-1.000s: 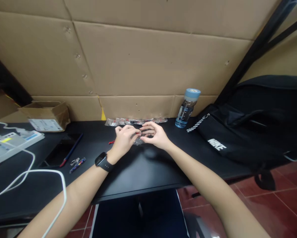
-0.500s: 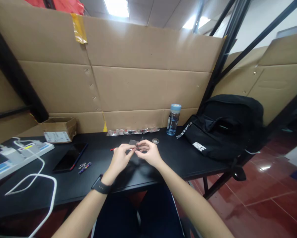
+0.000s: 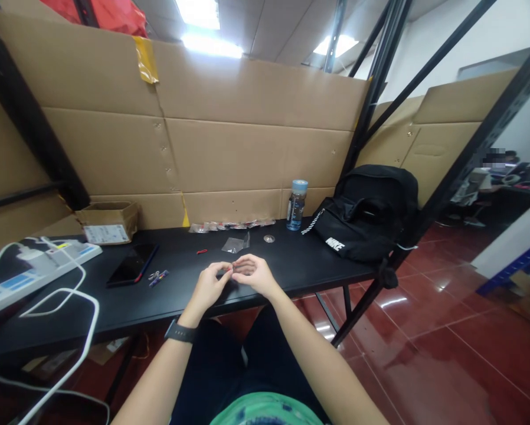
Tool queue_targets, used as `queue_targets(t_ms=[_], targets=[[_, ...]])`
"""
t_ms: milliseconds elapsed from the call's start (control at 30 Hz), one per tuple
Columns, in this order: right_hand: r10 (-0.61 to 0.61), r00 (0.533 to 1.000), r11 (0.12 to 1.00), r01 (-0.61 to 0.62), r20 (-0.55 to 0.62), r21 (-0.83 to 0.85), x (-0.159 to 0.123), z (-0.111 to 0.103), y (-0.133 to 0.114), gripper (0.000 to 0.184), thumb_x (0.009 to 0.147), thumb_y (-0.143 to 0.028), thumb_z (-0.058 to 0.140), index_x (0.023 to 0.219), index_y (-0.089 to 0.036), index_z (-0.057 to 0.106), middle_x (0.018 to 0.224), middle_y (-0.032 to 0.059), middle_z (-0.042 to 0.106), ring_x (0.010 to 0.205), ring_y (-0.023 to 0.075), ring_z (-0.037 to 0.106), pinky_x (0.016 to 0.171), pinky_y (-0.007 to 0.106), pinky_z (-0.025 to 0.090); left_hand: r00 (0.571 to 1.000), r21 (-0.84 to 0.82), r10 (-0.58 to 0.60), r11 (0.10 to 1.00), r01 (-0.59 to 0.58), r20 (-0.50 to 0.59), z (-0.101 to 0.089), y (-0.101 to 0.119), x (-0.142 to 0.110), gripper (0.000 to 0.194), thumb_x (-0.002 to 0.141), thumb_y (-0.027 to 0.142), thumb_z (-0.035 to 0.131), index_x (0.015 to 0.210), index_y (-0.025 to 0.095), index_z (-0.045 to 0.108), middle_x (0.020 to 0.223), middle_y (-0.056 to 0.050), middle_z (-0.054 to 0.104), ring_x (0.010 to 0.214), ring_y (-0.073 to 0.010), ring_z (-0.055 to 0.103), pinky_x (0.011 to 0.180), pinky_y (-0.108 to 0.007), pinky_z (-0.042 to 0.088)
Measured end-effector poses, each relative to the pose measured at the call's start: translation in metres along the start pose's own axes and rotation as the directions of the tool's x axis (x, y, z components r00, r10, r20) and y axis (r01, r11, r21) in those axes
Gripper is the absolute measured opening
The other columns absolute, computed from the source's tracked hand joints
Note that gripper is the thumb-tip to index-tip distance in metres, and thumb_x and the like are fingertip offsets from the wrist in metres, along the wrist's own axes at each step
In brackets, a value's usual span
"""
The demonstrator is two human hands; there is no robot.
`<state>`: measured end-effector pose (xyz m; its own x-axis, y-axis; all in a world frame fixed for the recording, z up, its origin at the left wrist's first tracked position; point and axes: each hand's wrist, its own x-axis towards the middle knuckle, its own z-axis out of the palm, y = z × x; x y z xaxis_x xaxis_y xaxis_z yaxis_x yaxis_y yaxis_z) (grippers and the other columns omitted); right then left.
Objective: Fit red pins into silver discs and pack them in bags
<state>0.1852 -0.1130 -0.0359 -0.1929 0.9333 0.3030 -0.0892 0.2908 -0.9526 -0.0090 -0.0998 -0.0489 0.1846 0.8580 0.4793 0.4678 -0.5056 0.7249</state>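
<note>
My left hand (image 3: 210, 287) and my right hand (image 3: 257, 275) meet fingertip to fingertip over the front part of the black table (image 3: 309, 265). Both are closed in a pinch on something tiny between them, too small to make out. Just beyond the fingers lies a small clear plastic bag (image 3: 233, 245). To its left is a small red piece (image 3: 202, 251), and to its right a small round metallic disc (image 3: 269, 238). A row of small clear packets (image 3: 229, 225) runs along the back edge.
A black backpack (image 3: 371, 212) and a water bottle (image 3: 297, 205) stand at the right. On the left are a phone (image 3: 132, 265), small keyring-like items (image 3: 159, 277), a cardboard box (image 3: 108, 222) and a white power strip (image 3: 43, 277) with looping cables. Cardboard walls off the back.
The head view has swung right and pulled back. My hands have come nearer the table's front edge, uncovering the plastic bag and red piece. Both hands still pinch together.
</note>
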Motion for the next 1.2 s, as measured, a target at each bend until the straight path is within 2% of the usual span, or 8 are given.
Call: queue_targets(t_ms=[200,367,467,533,600,767,933,1200], targets=[[-0.046,0.999,0.997,0.045,-0.015,-0.069,-0.001,0.003,-0.001,0.048,0.062,-0.036,0.094,0.101,-0.019,0.074,0.107,0.0113,0.082,0.098,0.0268,0.08,0.095,0.043,0.063,0.998,0.079,0.015,0.997,-0.01,-0.058,0.0,0.008,-0.003,0.026,0.089,0.04,0.06,0.096,0.022,0.078,0.105,-0.01,0.08,0.106,-0.029,0.072,0.099,-0.045,0.054],[0.01,1.0,0.999,-0.011,-0.006,-0.039,-0.002,0.002,-0.003,0.049,0.064,-0.045,0.094,0.101,-0.019,0.072,0.111,0.0123,0.081,0.099,0.0286,0.081,0.088,0.042,0.065,0.999,-0.008,-0.031,0.999,0.031,-0.011,-0.004,0.011,-0.004,0.029,0.09,0.044,0.064,0.096,0.02,0.078,0.104,-0.011,0.081,0.102,-0.0289,0.074,0.1,-0.045,0.055],[0.02,1.0,1.0,-0.02,-0.018,-0.001,-0.001,0.0,-0.003,0.051,0.063,-0.047,0.095,0.099,-0.019,0.073,0.111,0.0128,0.081,0.101,0.0298,0.08,0.091,0.044,0.065,1.0,-0.066,0.007,0.998,-0.006,0.019,-0.007,0.014,-0.006,0.03,0.089,0.037,0.067,0.113,0.02,0.074,0.117,-0.01,0.078,0.111,-0.0272,0.073,0.103,-0.044,0.054],[0.025,0.999,1.0,-0.025,-0.021,0.013,-0.001,-0.001,-0.001,0.052,0.062,-0.047,0.095,0.099,-0.018,0.073,0.11,0.0125,0.081,0.102,0.0296,0.08,0.096,0.046,0.063,0.997,-0.085,0.073,0.994,-0.07,0.025,-0.009,0.016,-0.007,0.048,0.085,0.033,0.073,0.132,0.022,0.066,0.133,-0.01,0.072,0.12,-0.0263,0.069,0.107,-0.043,0.053],[0.033,0.999,0.999,-0.033,0.003,0.012,-0.001,-0.002,-0.001,0.052,0.062,-0.046,0.096,0.1,-0.017,0.075,0.107,0.0122,0.082,0.103,0.0294,0.08,0.098,0.047,0.062,0.992,-0.073,0.123,0.99,-0.12,0.038,-0.01,0.019,-0.008,0.061,0.082,0.034,0.079,0.14,0.024,0.061,0.141,-0.011,0.067,0.125,-0.0266,0.066,0.11,-0.043,0.052],[0.051,0.998,0.998,-0.052,0.036,0.044,-0.001,-0.003,0.002,0.05,0.062,-0.044,0.096,0.098,-0.017,0.075,0.104,0.011,0.082,0.101,0.0287,0.08,0.093,0.043,0.063,0.987,-0.012,0.15,0.989,-0.15,0.063,-0.011,0.021,-0.009,0.046,0.088,0.04,0.077,0.131,0.027,0.069,0.136,-0.008,0.071,0.128,-0.0276,0.064,0.113,-0.045,0.049],[0.029,0.997,0.998,-0.033,0.069,0.058,0.0,-0.004,0.004,0.043,0.072,-0.053,0.088,0.091,-0.017,0.076,0.105,0.0113,0.082,0.098,0.0275,0.08,0.095,0.043,0.062,0.993,-0.006,0.115,0.993,-0.114,0.017,-0.011,0.018,-0.01,0.051,0.082,0.039,0.083,0.13,0.027,0.07,0.134,-0.007,0.073,0.127,-0.0285,0.065,0.114,-0.047,0.049],[-0.044,0.997,0.999,0.044,0.062,-0.002,0.001,-0.002,0.005,0.029,0.079,-0.045,0.082,0.089,-0.019,0.073,0.111,0.0099,0.079,0.1,0.025,0.078,0.093,0.039,0.061,0.991,0.016,0.128,0.992,-0.128,0.031,-0.011,0.02,-0.01,0.048,0.081,0.038,0.084,0.126,0.028,0.072,0.131,-0.007,0.074,0.126,-0.0288,0.064,0.112,-0.046,0.049]])
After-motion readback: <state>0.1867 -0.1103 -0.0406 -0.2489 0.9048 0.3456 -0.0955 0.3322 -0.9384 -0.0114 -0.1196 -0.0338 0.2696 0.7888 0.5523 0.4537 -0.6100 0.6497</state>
